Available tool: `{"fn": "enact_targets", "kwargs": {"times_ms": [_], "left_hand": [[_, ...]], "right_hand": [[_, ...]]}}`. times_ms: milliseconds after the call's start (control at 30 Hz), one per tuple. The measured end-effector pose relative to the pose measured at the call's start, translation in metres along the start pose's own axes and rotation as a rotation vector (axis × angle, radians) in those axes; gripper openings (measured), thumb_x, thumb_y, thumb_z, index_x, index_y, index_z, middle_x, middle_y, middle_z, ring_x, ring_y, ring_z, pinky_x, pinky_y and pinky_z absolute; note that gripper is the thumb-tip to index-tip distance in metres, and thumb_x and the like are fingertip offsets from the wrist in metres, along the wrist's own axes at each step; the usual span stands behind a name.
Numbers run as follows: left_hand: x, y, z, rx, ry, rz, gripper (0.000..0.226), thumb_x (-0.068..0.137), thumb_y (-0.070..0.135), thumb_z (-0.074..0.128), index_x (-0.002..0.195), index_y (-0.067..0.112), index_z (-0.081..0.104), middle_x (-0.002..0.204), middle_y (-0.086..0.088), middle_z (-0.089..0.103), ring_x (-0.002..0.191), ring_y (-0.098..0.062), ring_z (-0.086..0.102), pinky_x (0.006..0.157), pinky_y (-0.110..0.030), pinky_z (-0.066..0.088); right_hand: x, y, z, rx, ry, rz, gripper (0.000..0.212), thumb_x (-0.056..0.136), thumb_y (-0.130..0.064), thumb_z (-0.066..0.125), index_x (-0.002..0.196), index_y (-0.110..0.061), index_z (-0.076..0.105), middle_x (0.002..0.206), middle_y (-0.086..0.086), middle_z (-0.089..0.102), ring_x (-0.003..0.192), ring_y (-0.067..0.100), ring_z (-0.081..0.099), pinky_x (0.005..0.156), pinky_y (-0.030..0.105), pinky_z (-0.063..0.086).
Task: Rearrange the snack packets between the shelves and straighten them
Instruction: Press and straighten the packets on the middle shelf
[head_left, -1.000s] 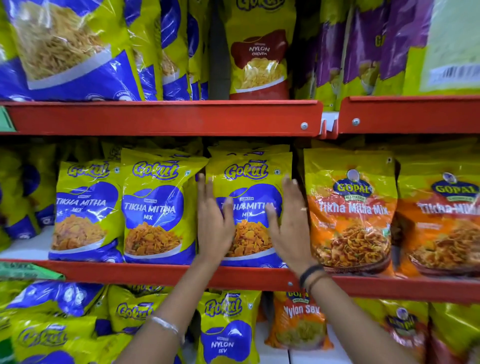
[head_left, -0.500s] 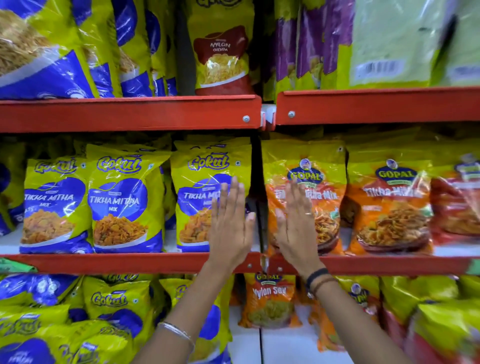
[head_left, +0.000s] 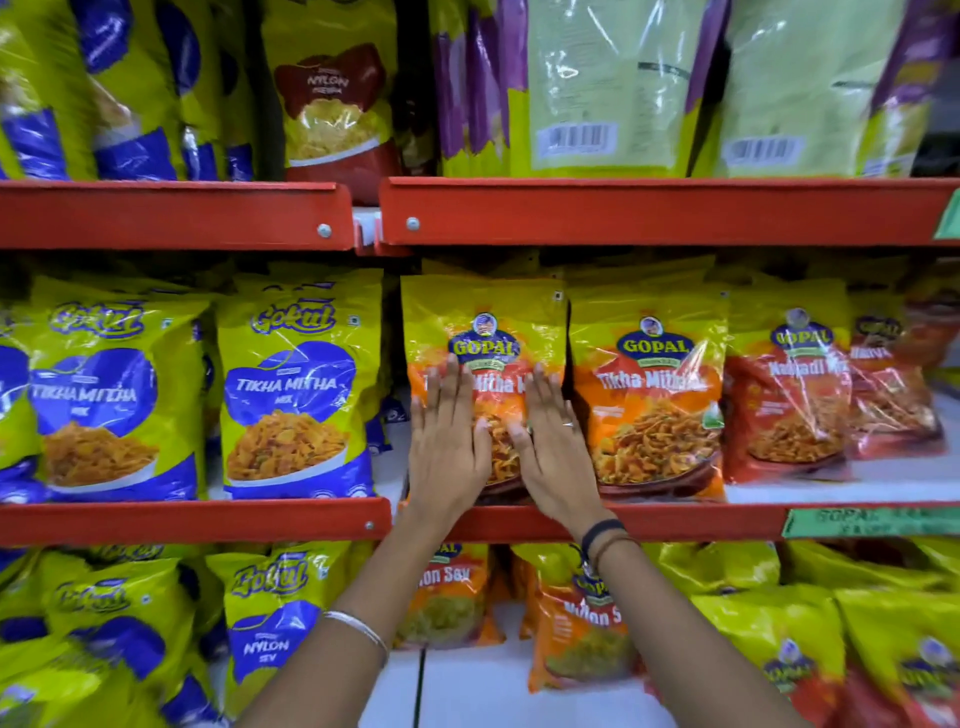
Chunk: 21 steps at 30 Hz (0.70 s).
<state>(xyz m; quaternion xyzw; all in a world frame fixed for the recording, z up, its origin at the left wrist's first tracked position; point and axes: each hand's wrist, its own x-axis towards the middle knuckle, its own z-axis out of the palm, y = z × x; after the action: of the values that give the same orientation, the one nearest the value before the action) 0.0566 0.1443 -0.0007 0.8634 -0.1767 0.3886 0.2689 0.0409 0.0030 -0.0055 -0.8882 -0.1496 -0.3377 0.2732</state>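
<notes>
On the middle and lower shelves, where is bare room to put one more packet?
Bare white shelf shows right of the Nadiyadi packets, middle shelf, and on the lower shelf below the Nylon Sev packets. The Gokul rows stand crowded.

Both the left hand (head_left: 448, 441) and right hand (head_left: 553, 447) have moved from the Gokul packet (head_left: 296, 384) onto the Gopal packet (head_left: 485, 332).

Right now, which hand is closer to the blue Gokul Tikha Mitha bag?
Left. The left hand lies flat on the orange Gopal packet, just right of the Gokul Tikha Mitha bag. The right hand lies further right.
</notes>
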Motion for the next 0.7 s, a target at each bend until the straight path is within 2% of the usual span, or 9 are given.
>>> {"fn": "enact_targets", "kwargs": {"times_ms": [133, 233, 300, 400, 467, 533, 567, 633, 700], "left_hand": [[0.009, 0.037, -0.010, -0.332, 0.080, 0.078, 0.041, 0.096, 0.015, 0.039, 0.136, 0.010, 0.038, 0.148, -0.009, 0.037, 0.138, -0.009, 0.027, 0.113, -0.014, 0.019], [0.043, 0.086, 0.005, -0.470, -0.063, 0.024, 0.036, 0.095, 0.017, 0.047, 0.130, 0.008, 0.044, 0.126, -0.009, 0.050, 0.100, -0.003, 0.050, 0.087, -0.016, 0.041], [0.071, 0.118, 0.028, -0.508, -0.168, -0.151, 0.041, 0.093, 0.024, 0.051, 0.129, 0.007, 0.041, 0.122, -0.008, 0.051, 0.085, -0.015, 0.059, 0.069, -0.020, 0.042], [0.095, 0.113, 0.036, -0.606, -0.138, -0.402, 0.032, 0.094, 0.026, 0.051, 0.117, 0.004, 0.048, 0.114, -0.015, 0.060, 0.060, -0.027, 0.061, 0.043, -0.016, 0.042], [0.108, 0.111, 0.036, -0.485, -0.171, -0.419, 0.022, 0.093, 0.029, 0.052, 0.098, 0.008, 0.056, 0.089, -0.006, 0.063, 0.046, -0.021, 0.056, 0.046, -0.024, 0.042], [0.124, 0.110, 0.033, -0.371, -0.199, -0.421, 0.022, 0.089, 0.029, 0.059, 0.074, 0.013, 0.057, 0.062, -0.005, 0.058, 0.047, -0.024, 0.057, 0.054, -0.026, 0.041], [0.132, 0.108, 0.032, -0.335, -0.210, -0.422, 0.022, 0.086, 0.028, 0.062, 0.070, 0.013, 0.059, 0.057, -0.010, 0.058, 0.054, -0.027, 0.061, 0.060, -0.028, 0.043], [0.144, 0.102, 0.032, -0.275, -0.221, -0.415, 0.018, 0.081, 0.028, 0.067, 0.069, 0.014, 0.063, 0.069, -0.021, 0.065, 0.072, -0.032, 0.067, 0.069, -0.034, 0.049], [0.148, 0.099, 0.035, -0.241, -0.208, -0.393, 0.021, 0.080, 0.028, 0.068, 0.063, 0.018, 0.060, 0.070, -0.019, 0.065, 0.076, -0.033, 0.068, 0.073, -0.036, 0.052]], "right_hand": [[-0.013, 0.007, -0.041, 0.278, 0.240, 0.001, 0.046, 0.098, -0.038, 0.035, 0.140, -0.020, 0.039, 0.147, -0.008, 0.037, 0.141, 0.005, 0.027, 0.115, 0.018, 0.021], [-0.003, 0.047, -0.095, 0.338, 0.488, 0.137, 0.036, 0.097, -0.030, 0.040, 0.128, -0.014, 0.050, 0.127, -0.003, 0.050, 0.120, 0.009, 0.046, 0.102, 0.025, 0.035], [0.014, 0.098, -0.131, 0.331, 0.578, 0.288, 0.035, 0.098, -0.029, 0.042, 0.126, -0.009, 0.049, 0.122, 0.001, 0.049, 0.116, 0.014, 0.045, 0.097, 0.027, 0.035], [0.037, 0.133, -0.135, 0.352, 0.520, 0.485, 0.038, 0.096, -0.033, 0.045, 0.117, -0.002, 0.051, 0.116, 0.019, 0.055, 0.110, 0.030, 0.051, 0.095, 0.040, 0.039], [0.048, 0.143, -0.135, 0.419, 0.443, 0.545, 0.032, 0.096, -0.032, 0.047, 0.100, -0.001, 0.056, 0.087, 0.017, 0.058, 0.086, 0.030, 0.055, 0.077, 0.040, 0.041], [0.060, 0.148, -0.140, 0.358, 0.403, 0.566, 0.033, 0.096, -0.026, 0.048, 0.087, 0.003, 0.060, 0.072, 0.017, 0.057, 0.069, 0.029, 0.052, 0.065, 0.039, 0.038], [0.065, 0.147, -0.143, 0.299, 0.399, 0.557, 0.033, 0.095, -0.023, 0.049, 0.085, 0.006, 0.063, 0.073, 0.022, 0.061, 0.068, 0.033, 0.055, 0.064, 0.041, 0.041], [0.073, 0.147, -0.150, 0.188, 0.411, 0.551, 0.031, 0.094, -0.017, 0.051, 0.085, 0.009, 0.066, 0.086, 0.031, 0.068, 0.078, 0.041, 0.062, 0.068, 0.044, 0.048], [0.073, 0.150, -0.153, 0.180, 0.415, 0.562, 0.030, 0.093, -0.017, 0.053, 0.085, 0.008, 0.068, 0.090, 0.031, 0.069, 0.075, 0.036, 0.062, 0.069, 0.043, 0.049]]}}
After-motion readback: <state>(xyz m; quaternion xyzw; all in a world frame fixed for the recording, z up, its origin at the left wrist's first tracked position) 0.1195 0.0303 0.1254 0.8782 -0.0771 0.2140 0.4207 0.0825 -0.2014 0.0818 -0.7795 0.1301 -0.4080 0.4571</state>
